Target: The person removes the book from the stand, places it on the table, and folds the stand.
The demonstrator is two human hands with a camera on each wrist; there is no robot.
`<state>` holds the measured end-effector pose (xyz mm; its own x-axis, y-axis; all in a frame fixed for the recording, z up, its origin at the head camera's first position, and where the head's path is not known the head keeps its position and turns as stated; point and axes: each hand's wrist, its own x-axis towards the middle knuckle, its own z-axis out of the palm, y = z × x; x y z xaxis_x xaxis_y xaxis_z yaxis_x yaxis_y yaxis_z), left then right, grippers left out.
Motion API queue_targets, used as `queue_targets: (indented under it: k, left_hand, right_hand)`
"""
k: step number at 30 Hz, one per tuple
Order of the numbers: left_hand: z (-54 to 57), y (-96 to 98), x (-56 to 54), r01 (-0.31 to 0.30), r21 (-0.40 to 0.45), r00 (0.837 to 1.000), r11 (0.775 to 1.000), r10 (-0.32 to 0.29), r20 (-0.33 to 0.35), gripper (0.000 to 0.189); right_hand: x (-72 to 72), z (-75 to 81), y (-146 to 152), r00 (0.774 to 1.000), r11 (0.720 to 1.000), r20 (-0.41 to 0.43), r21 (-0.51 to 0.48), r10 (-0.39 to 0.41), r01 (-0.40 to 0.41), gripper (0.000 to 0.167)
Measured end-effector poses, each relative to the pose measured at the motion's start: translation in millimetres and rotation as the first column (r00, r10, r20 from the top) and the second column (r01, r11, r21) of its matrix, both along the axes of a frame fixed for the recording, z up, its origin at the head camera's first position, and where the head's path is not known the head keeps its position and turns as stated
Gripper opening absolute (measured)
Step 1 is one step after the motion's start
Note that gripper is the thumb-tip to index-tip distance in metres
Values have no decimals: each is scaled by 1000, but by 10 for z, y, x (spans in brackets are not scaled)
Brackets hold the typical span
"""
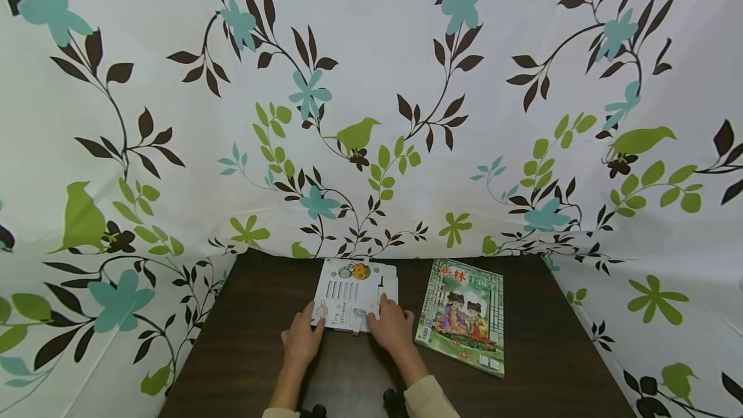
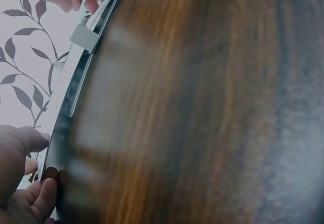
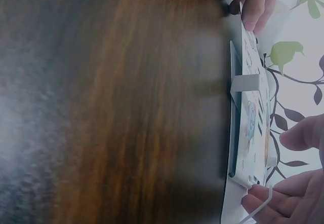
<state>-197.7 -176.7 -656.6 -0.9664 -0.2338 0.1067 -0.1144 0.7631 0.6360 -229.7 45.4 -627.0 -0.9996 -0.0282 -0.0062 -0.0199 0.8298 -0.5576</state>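
Note:
A flat white cardboard sheet (image 1: pixel 342 302), printed with planets, slots and the words "Tiny universe", lies at the far side of the dark table. My left hand (image 1: pixel 303 337) pinches its left edge, thumb (image 2: pixel 31 139) above and fingers (image 2: pixel 45 193) underneath. My right hand (image 1: pixel 391 328) is at its right side. In the right wrist view those fingertips (image 3: pixel 268 198) touch the corner, while the thumb (image 3: pixel 301 133) stays apart. A thin pale loop (image 3: pixel 260 209) shows by these fingers. A pale tab (image 3: pixel 245 83) wraps the near edge, over a darker layer (image 3: pixel 234 127).
A magazine (image 1: pixel 461 321) with two drawn figures on its cover lies slanted to the right of the sheet. The wood-grain table (image 1: pixel 249 340) ends at a white curtain (image 1: pixel 371 211) patterned with leaves and birds. Dark round objects (image 1: pixel 395 402) sit near both wrists.

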Motion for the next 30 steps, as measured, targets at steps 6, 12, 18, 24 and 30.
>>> queue_targets:
  k: [6,12,18,24,30]
  left_hand:
    - [-7,-20,-91,-4,36,1000,999,4,-20,52]
    - [70,-53,-217,44,152,998,987,-51,39,53]
    - [109,-52,-288,49,173,997,984,-58,48,52]
    - [95,-48,-332,-10,221,998,975,-4,63,48]
    - [32,-96,-429,-22,217,996,976,2,92,46]
  right_hand:
    - [68,-8,39,1000,999,-13,-49,3,-4,63]
    - [140,-55,78,1000,994,4,-106,11,-10,64]
    - [208,-127,112,1000,980,25,-198,2,3,65]
    - [263,-196,124,998,942,57,-333,-27,44,63]
    - [408,-171,109,999,919,51,-393,-6,26,65]
